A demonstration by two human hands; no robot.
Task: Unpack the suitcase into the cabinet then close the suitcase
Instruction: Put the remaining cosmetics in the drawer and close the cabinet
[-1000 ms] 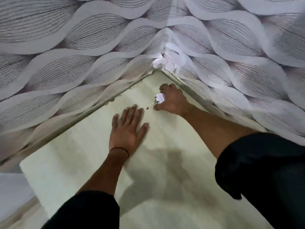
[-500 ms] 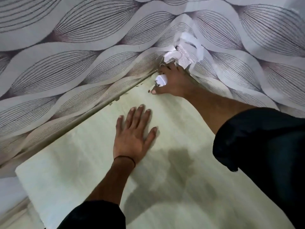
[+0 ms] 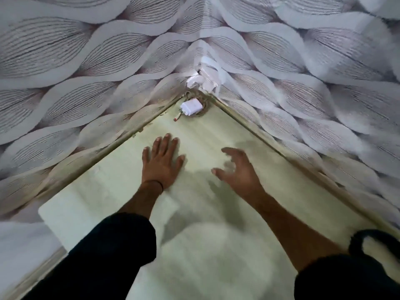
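Head view — charger under torn wallpaper

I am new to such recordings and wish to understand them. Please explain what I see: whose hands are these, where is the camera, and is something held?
There is no machine: a person works with bare hands, and the one camera sits on the person's head, looking forward and down. The left hand lies flat on a pale shelf. The right hand, blurred, is loosely open and holds nothing. In the far corner a white charger lies on a coiled cord. The walls wear leaf-patterned paper, torn at that corner.
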